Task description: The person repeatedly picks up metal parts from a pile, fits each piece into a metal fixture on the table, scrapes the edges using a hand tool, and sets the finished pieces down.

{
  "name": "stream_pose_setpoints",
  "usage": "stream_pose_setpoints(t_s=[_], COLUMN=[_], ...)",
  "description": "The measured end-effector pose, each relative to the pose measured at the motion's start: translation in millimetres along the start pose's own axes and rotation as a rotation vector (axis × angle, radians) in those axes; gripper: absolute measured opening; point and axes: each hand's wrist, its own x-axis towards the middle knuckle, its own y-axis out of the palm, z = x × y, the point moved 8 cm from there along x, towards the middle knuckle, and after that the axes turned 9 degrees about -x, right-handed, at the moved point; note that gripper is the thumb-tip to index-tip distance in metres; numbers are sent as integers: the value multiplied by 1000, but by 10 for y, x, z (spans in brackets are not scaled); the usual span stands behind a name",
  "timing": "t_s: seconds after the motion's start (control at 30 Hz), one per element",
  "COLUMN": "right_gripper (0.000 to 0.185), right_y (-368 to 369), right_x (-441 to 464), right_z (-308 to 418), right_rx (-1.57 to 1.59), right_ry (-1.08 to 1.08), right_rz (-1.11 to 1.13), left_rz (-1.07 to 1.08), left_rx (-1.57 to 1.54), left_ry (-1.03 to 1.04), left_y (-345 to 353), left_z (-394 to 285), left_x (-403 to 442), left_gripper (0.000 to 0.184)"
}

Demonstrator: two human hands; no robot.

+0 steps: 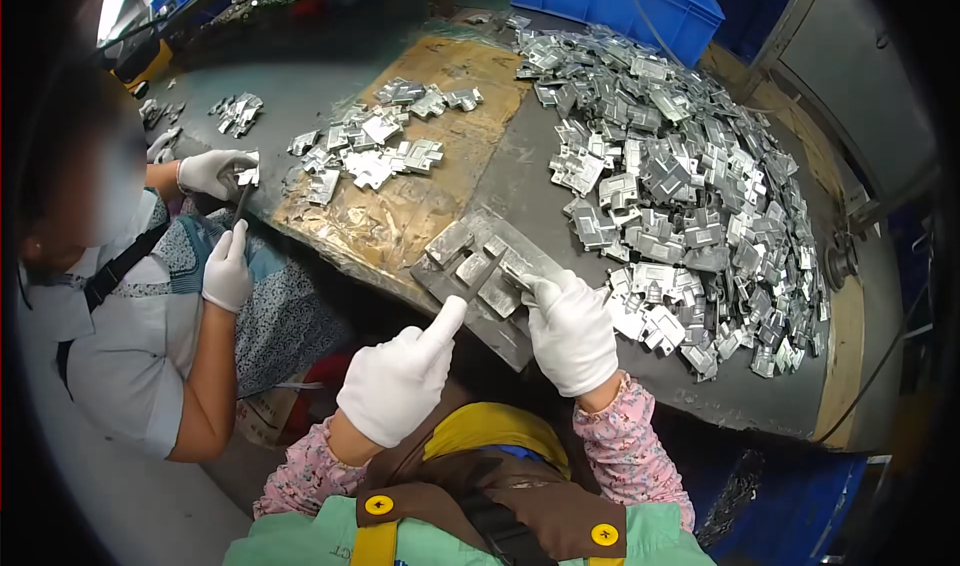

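A metal block fixture point(440, 284) with raised blocks lies at the table's front edge. My left hand point(400, 381), in a white glove, is closed round a dark thin file point(488, 274), its index finger stretched along the tool. The file's tip lies over the raised blocks. On the fixture's right side, my right hand point(572, 334), also gloved, has its fingers pressed together at a small metal part point(522, 278), mostly hidden under the fingertips.
Right of the fixture spreads a large heap of metal parts point(665, 181). A smaller group point(375, 136) lies on brown board point(450, 176). Behind stands a blue bin point(610, 6). At left, a co-worker's gloved hands point(228, 271) hold a tool and a part.
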Motion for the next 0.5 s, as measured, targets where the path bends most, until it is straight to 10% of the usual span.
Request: stream_pose_setpoints(t_s=[0.5], right_gripper=[17], right_y=[67], right_x=[0], right_z=[14], right_rx=[-9], right_ry=[30], right_rz=[11], left_rz=[68], left_rx=[144], left_ry=[-17], left_y=[130], left_z=[-71], left_x=[273], left_gripper=[50])
